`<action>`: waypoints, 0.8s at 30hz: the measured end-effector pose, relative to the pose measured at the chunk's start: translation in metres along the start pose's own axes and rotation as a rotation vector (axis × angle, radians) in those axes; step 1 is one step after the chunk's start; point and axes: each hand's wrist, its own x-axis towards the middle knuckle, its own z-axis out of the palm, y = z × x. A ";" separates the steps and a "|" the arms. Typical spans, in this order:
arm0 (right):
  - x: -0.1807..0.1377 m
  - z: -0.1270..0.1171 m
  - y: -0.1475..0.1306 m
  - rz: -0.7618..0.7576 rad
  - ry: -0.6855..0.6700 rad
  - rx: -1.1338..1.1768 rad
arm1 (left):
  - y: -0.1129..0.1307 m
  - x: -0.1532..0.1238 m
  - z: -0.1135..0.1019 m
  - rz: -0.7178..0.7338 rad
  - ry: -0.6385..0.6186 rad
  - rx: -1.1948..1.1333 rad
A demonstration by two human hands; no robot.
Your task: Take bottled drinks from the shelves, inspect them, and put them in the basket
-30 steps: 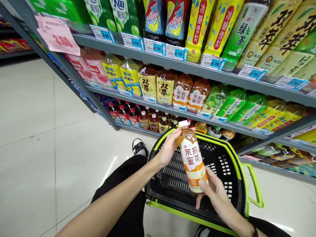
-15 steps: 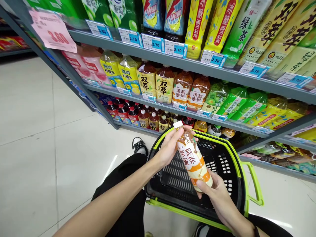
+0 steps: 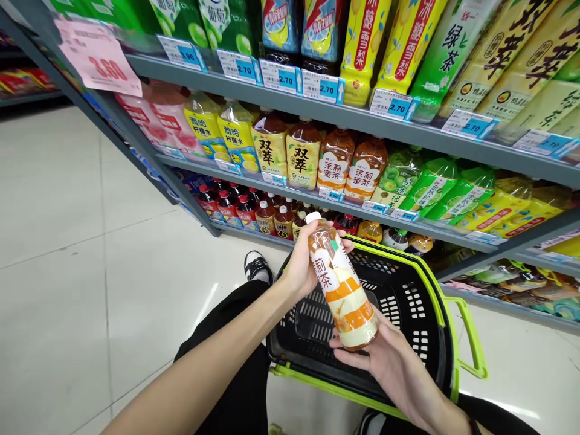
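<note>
A bottle of jasmine honey tea (image 3: 341,284) with a white cap and an orange-and-cream label hangs tilted over a black shopping basket (image 3: 312,356). Around its upper part, just below the cap, my left hand (image 3: 302,260) is closed. My right hand (image 3: 385,356) is at the bottle's base, palm up, with fingers spread loosely and partly behind the bottle. Whether it bears any weight I cannot tell. The basket has lime-green trim and a lime-green handle (image 3: 469,338). It sits low between my legs, its slotted floor partly hidden by the bottle and hands.
Ahead stands a grey shelf unit (image 3: 254,90) with rows of bottled drinks and blue-and-white price tags. Matching tea bottles (image 3: 335,162) stand on the middle shelf. A pink price sign (image 3: 99,57) hangs at upper left. My shoe (image 3: 257,266) is left of the basket on the tiled floor (image 3: 58,272).
The bottle has turned about its length, so its label's characters now face left. It has shifted slightly left. My right hand's grip has loosened, and its fingers have spread beneath the base.
</note>
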 end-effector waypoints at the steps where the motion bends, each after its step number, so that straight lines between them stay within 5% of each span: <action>1: 0.000 -0.001 0.001 -0.014 0.005 -0.007 | 0.000 0.000 -0.001 -0.005 0.006 0.001; 24: 0.006 -0.008 0.003 -0.123 0.267 0.012 | -0.003 -0.003 -0.006 -0.054 -0.044 0.127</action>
